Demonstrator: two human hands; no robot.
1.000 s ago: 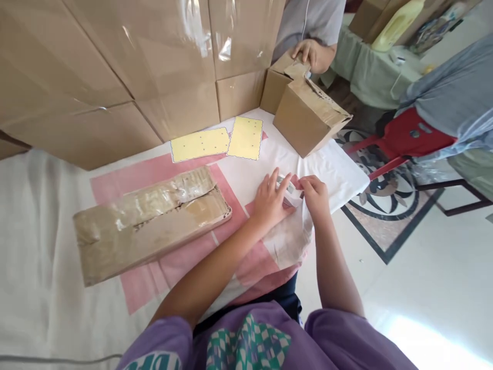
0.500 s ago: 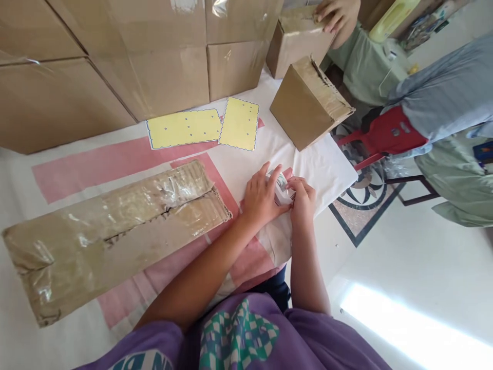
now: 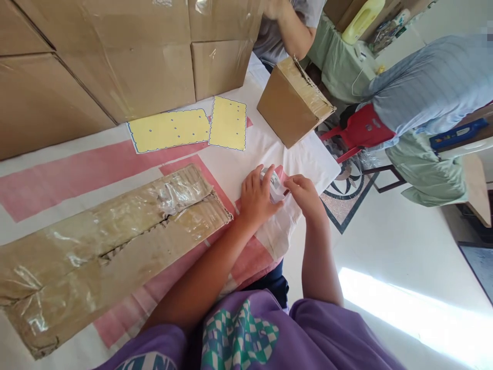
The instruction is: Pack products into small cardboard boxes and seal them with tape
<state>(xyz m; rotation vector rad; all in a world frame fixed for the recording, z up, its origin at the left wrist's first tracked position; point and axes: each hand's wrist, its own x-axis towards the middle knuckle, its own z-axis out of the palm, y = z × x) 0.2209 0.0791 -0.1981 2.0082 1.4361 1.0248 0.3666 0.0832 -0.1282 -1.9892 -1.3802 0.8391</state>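
My left hand (image 3: 257,194) curls around a small whitish, rounded thing that looks like a roll of tape (image 3: 276,189), holding it just over the table cloth. Part of it is hidden behind the fingers. At the roll's right side my right hand (image 3: 304,192) has its thumb and fingers pinched together; what lies between the fingertips is too small to make out. To the left of my forearm lies a long taped cardboard box (image 3: 134,231). Beyond my hands, a smaller cardboard box (image 3: 288,105) stands tilted in view near the table's right edge.
Stacked cardboard boxes (image 3: 146,77) form a wall at the back left. Two yellow scalloped paper cutouts (image 3: 169,131) lie before them on the pink-and-white cloth (image 3: 65,169). Another person's arm (image 3: 295,28) shows behind. On the right are a red chair (image 3: 364,128) and a person in grey-blue.
My right hand has shifted right, slightly away from the roll. The other person's hand and the box it touched have left their spot at the back. My view has turned somewhat right.
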